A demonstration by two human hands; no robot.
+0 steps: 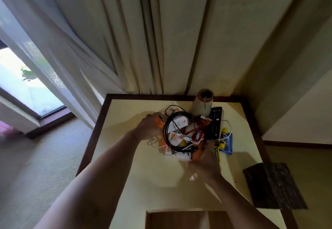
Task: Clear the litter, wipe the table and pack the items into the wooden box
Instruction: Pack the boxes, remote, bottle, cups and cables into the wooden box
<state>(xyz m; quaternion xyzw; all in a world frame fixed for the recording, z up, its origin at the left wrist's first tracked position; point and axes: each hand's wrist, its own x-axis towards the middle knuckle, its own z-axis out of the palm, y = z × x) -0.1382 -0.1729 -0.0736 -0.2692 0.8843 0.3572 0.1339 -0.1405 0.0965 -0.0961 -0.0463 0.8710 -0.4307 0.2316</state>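
A heap of clutter lies on the cream table (136, 171): a coiled black cable (168, 131), white cables, orange and white packets (177, 138), a black remote (214, 123), and a blue packet with small yellow tubes (227, 143). My left hand (150, 125) is at the heap's left edge, its fingers curled round an orange packet (160, 123). My right hand (206, 164) is blurred at the heap's near right side, against another orange packet (197, 154). Its grip is unclear.
A lamp with a pale cone shade (202, 105) stands at the table's back, by the remote. A dark wooden piece (274, 185) sits at the table's right edge. A brown wooden panel (179, 219) shows at the near edge. Curtains hang behind; carpet lies to the left.
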